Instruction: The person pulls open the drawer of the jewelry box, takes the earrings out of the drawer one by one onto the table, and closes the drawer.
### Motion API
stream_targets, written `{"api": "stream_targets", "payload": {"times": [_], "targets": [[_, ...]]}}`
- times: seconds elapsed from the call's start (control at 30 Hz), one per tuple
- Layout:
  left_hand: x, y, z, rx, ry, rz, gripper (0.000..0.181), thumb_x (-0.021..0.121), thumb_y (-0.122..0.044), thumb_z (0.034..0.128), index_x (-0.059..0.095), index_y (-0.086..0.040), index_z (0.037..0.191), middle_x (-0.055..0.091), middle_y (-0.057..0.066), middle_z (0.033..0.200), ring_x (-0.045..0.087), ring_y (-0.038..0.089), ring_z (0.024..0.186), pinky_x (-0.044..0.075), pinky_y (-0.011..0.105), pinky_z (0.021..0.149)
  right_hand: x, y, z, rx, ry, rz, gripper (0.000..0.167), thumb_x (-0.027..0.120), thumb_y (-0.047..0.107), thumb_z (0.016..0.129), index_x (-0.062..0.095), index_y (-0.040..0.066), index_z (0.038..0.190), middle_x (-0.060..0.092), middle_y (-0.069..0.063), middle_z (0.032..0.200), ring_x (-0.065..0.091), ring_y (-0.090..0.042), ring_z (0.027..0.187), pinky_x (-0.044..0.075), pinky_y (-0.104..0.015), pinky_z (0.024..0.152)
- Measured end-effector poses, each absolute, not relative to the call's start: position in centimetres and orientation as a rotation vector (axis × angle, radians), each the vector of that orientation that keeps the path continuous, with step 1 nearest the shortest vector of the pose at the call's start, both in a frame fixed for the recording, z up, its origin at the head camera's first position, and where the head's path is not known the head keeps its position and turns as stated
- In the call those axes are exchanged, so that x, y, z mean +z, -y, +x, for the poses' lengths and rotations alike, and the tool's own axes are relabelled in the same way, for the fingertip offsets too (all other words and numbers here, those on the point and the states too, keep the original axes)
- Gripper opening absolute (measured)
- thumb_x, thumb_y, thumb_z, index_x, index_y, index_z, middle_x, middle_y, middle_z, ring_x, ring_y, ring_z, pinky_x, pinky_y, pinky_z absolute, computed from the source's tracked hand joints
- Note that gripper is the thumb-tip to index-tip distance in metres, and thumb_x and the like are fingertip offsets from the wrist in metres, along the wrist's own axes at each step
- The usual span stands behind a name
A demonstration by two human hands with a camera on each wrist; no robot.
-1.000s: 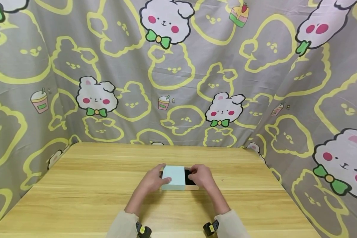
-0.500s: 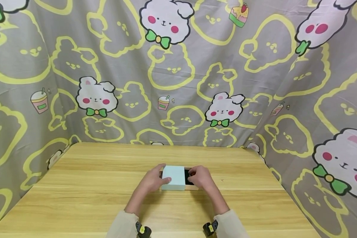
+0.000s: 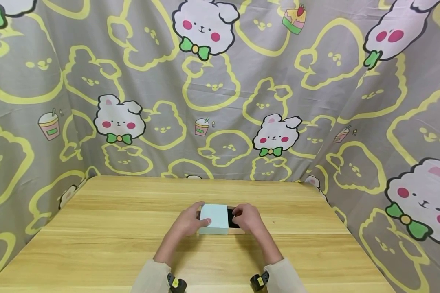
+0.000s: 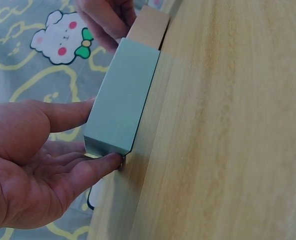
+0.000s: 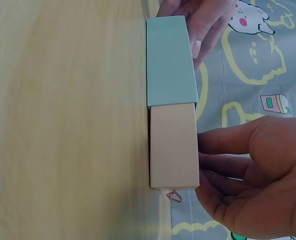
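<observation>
A small drawer box with a mint-green sleeve (image 3: 213, 215) lies on the table, its tan drawer (image 5: 174, 145) slid partway out to the right. Black lining (image 3: 230, 222) shows inside the drawer. My left hand (image 3: 186, 219) grips the sleeve's left end, the thumb on top and a finger low at the end face, as the left wrist view shows. Over the pulled-out part, my right hand (image 3: 250, 216) bends its fingers down into the drawer. The fingertips are hidden behind the drawer wall in the right wrist view; whether they pinch something is unclear. A ribbon loop (image 5: 174, 196) hangs from the drawer's end.
The box rests on a wood-grain table (image 3: 132, 252). A grey curtain (image 3: 220, 122) with cartoon prints hangs behind the table and along both sides. Each forearm wears a small black wrist camera (image 3: 177, 283).
My right hand's fingers shift slightly within the drawer. The left hand and the box stay in place.
</observation>
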State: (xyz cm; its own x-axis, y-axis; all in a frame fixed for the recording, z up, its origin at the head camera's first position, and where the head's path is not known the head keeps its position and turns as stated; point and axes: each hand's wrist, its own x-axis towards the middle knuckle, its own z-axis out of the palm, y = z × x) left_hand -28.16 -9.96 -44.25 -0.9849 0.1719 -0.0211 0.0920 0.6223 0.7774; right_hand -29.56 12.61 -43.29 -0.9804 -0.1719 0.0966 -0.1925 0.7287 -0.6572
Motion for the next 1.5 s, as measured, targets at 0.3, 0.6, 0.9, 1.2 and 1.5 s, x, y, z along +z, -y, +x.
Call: {"api": "stream_targets", "payload": {"times": [0.3, 0.6, 0.9, 1.2, 1.5], "targets": [[-44.3, 9.9, -28.2, 1.299, -2.759, 0.23, 0.072, 0.077, -0.027, 0.0919, 0.043, -0.005, 0.152, 0.062, 0.027, 0.134, 0.06, 0.043, 0.124, 0.052, 0.056, 0.097, -43.6, -12.7, -29.7, 1.119, 2.858, 0.304, 0.013, 0.068, -0.002, 0.081, 0.073, 0.003, 0.092, 0.067, -0.007, 0.079, 0.057, -0.015, 0.07, 0.048, -0.029, 0.062], [-44.4, 9.8, -28.3, 1.306, -2.754, 0.208, 0.072, 0.076, -0.027, 0.0924, 0.043, -0.006, 0.153, 0.061, 0.026, 0.137, 0.059, 0.043, 0.126, 0.051, 0.057, 0.098, -43.9, -12.7, -29.8, 1.148, 2.832, 0.29, 0.014, 0.068, -0.007, 0.079, 0.071, 0.004, 0.087, 0.066, -0.003, 0.075, 0.056, -0.014, 0.065, 0.047, -0.028, 0.059], [-44.3, 9.8, -28.3, 1.304, -2.751, 0.21, 0.073, 0.077, -0.027, 0.0919, 0.043, -0.006, 0.152, 0.061, 0.026, 0.136, 0.059, 0.043, 0.125, 0.051, 0.057, 0.097, -44.1, -12.6, -29.9, 1.156, 2.813, 0.285, 0.009, 0.074, -0.004, 0.08, 0.071, 0.004, 0.083, 0.067, 0.0, 0.073, 0.056, -0.012, 0.063, 0.048, -0.029, 0.06], [-44.4, 9.9, -28.2, 1.301, -2.753, 0.214, 0.073, 0.077, -0.028, 0.0919, 0.043, -0.006, 0.153, 0.061, 0.026, 0.136, 0.059, 0.043, 0.126, 0.051, 0.057, 0.098, -44.2, -12.6, -30.0, 1.113, 2.797, 0.283, 0.012, 0.075, -0.002, 0.078, 0.069, 0.008, 0.075, 0.067, 0.001, 0.07, 0.055, -0.011, 0.062, 0.049, -0.028, 0.06], [-44.4, 9.8, -28.3, 1.301, -2.756, 0.222, 0.072, 0.077, -0.026, 0.0922, 0.043, -0.004, 0.152, 0.061, 0.027, 0.136, 0.06, 0.042, 0.125, 0.052, 0.055, 0.098, -44.3, -12.6, -29.9, 1.145, 2.799, 0.285, 0.011, 0.075, -0.006, 0.079, 0.072, 0.005, 0.078, 0.067, 0.0, 0.07, 0.056, -0.012, 0.06, 0.048, -0.028, 0.057]]}}
